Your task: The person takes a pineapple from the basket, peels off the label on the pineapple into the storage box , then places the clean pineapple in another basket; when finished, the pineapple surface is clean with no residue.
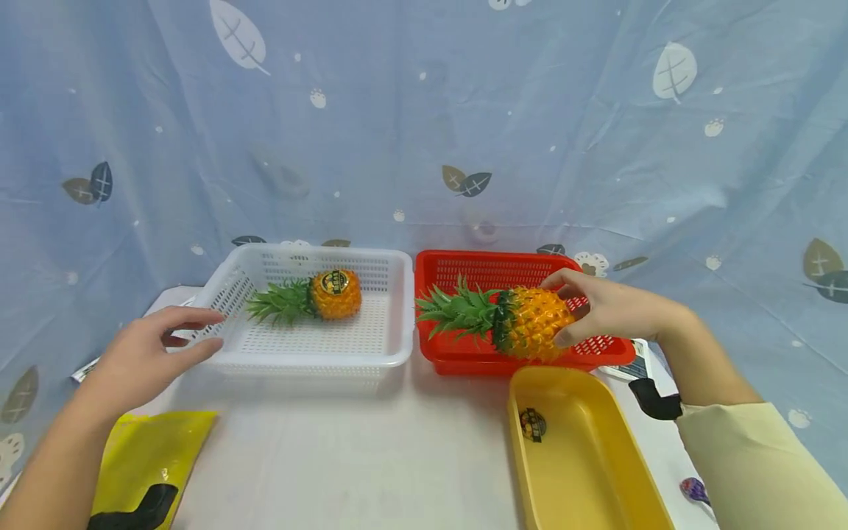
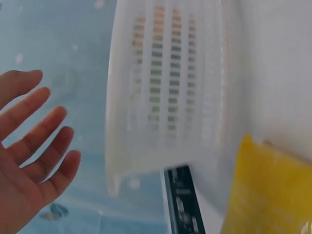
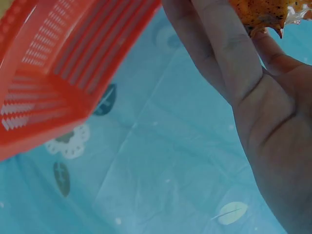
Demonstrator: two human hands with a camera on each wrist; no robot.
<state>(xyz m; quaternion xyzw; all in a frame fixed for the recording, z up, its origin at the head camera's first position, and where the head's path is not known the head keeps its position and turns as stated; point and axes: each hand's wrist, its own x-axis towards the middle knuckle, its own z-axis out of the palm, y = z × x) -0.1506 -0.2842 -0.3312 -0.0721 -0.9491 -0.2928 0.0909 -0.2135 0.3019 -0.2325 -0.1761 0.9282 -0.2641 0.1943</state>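
My right hand (image 1: 606, 305) grips a plump pineapple (image 1: 533, 324) by its base end, its green leaves pointing left, above the red basket (image 1: 457, 364). In the right wrist view only a bit of the orange pineapple (image 3: 261, 17) shows at the top, between the fingers and thumb. A smaller pineapple (image 1: 341, 303) with a round black-and-gold label lies on its side in the white basket (image 1: 311, 361). By that basket's left end, my left hand (image 1: 149, 353) hovers with fingers spread and nothing in them; the left wrist view shows it apart from the basket wall (image 2: 165, 97).
A yellow bin (image 1: 589, 464) stands front right, with a dark round label (image 1: 532, 425) inside near its left wall. At front left lies a yellow packet (image 1: 159, 442). A purple-wrapped lollipop (image 1: 693, 489) is at the right. Patterned cloth (image 1: 397, 132) hangs behind the baskets.
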